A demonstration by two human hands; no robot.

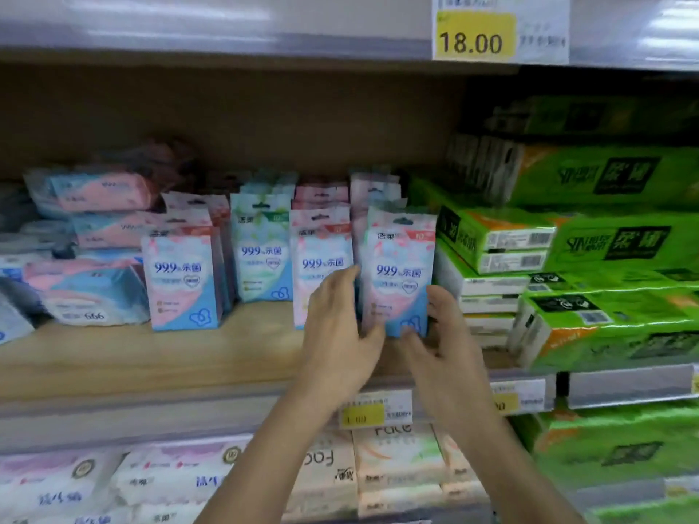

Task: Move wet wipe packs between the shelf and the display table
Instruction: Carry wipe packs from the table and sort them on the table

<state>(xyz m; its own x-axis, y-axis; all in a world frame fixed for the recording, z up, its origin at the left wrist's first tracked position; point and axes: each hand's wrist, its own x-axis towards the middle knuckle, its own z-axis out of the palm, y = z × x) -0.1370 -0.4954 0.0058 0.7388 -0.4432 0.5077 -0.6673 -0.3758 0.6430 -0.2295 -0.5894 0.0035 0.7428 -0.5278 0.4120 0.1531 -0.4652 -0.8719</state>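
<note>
Small wet wipe packs stand upright in rows on the wooden shelf (125,357). The rightmost front pack (397,270), pink and blue with "99.9" print, stands between my two hands. My left hand (338,330) holds its left edge, fingers reaching up along the side. My right hand (440,334) grips its lower right corner, thumb in front. Other packs stand to the left: a pink one (321,255), a green-blue one (261,255) and a pink-blue one (179,277). The display table is out of view.
Larger wipe packs (87,285) lie stacked at the left. Green tissue bundles (605,240) crowd the shelf's right side, close to the held pack. Price tags (474,34) hang on the shelf rails. More tissue packs (393,459) fill the shelf below.
</note>
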